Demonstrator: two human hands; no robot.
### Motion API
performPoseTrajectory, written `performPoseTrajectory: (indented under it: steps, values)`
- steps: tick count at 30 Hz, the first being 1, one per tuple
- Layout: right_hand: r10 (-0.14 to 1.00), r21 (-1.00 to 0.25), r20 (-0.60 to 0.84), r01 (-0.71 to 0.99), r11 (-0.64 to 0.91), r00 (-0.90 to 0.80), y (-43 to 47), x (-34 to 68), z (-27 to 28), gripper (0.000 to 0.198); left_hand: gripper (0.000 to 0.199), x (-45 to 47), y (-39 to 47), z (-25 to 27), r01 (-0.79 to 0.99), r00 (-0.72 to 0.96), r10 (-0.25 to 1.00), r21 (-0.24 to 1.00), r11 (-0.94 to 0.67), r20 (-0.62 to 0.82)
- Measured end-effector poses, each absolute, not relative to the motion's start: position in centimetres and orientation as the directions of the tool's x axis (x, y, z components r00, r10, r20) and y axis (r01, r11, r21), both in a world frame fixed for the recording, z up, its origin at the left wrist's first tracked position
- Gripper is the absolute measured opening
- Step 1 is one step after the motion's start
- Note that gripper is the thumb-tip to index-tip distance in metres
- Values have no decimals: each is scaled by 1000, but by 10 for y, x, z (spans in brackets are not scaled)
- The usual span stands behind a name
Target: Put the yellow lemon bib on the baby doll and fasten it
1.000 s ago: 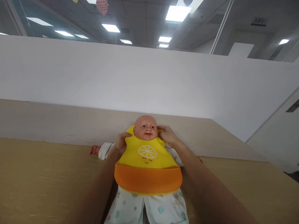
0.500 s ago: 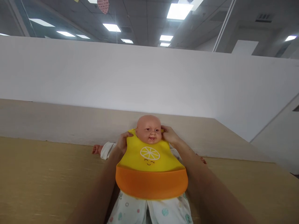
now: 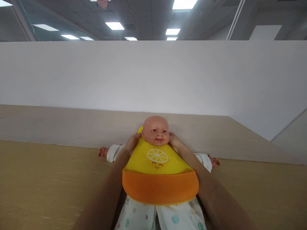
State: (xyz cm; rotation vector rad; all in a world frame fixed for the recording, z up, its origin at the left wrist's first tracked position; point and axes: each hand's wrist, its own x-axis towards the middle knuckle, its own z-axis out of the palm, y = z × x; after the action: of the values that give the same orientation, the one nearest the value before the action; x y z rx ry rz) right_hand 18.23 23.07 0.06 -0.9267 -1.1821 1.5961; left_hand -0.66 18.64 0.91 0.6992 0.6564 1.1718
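A baby doll [image 3: 155,127] with a bald head lies face up, its arms stretched to the sides. Over its chest is a yellow bib [image 3: 144,161] with a citrus slice, a smiling face and an orange catch pocket. My left hand [image 3: 132,142] is closed on the bib's neck strap, beside the doll's neck; a bit of yellow strap shows above it. On the other side, my right hand [image 3: 175,141] grips the bib's neck edge, its fingertips hidden behind the doll's head. White printed trousers [image 3: 176,215] cover the doll's legs.
The doll lies on a tan wood-look surface [image 3: 52,185]. Behind its head runs a pale raised ledge [image 3: 72,126], then a white wall [image 3: 134,76] with glass panels above.
My left hand has moved in closer to the doll's neck, and the strap now rises beside the head. My right fingers have slid farther behind the neck. The view has shifted slightly.
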Motion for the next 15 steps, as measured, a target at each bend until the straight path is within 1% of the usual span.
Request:
performPoseTrajectory:
  steps: [3, 6, 11, 15]
  values:
    - [945, -952, -76, -257, -163, -318, 228, 181, 0, 20, 43, -5, 190, 5, -556, 202, 977, 813, 170, -66]
    - [938, -943, -52, -292, -159, -344, 226, 180, -2, 25, 39, -5, 193, 1, -501, 133, 987, 853, 148, -93]
    - [937, -924, 44, -371, -94, -347, 227, 178, -9, 30, 38, -5, 194, 1, -430, 83, 986, 888, 164, -142]
    - [932, -917, 77, -391, -72, -353, 231, 179, -15, 34, 37, -6, 196, -1, -346, 53, 977, 914, 210, -205]
